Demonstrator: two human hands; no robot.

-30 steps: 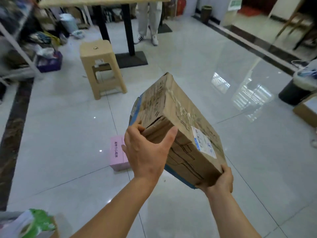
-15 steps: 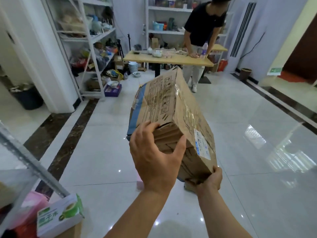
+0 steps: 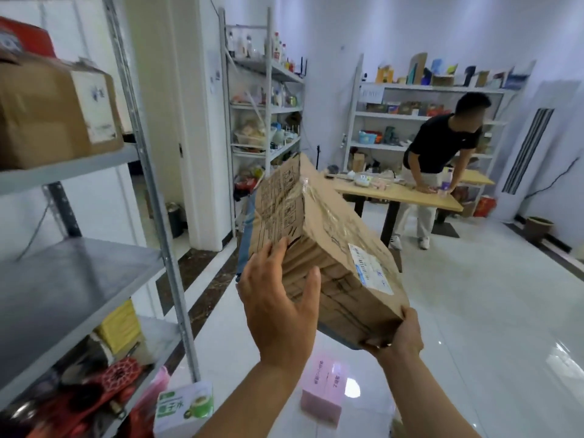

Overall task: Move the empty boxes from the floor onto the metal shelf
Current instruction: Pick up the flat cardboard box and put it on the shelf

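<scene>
We hold the tilted cardboard box (image 3: 331, 235) beside the metal shelf (image 3: 79, 273), left hand (image 3: 278, 301) clasping its near end, right hand (image 3: 403, 338) curled round its lower corner.

It was a storeroom that doubled as a workroom. A tall grey metal shelf rack (image 3: 79, 279) at the left bore a brown cardboard carton (image 3: 47, 112). White open shelving units (image 3: 410, 115), crowded with bottles and boxes, lined the far walls. A person in a black shirt (image 3: 442, 147) leaned on a long pale wooden table (image 3: 410, 197) standing on glossy white floor tiles (image 3: 474, 311).
</scene>
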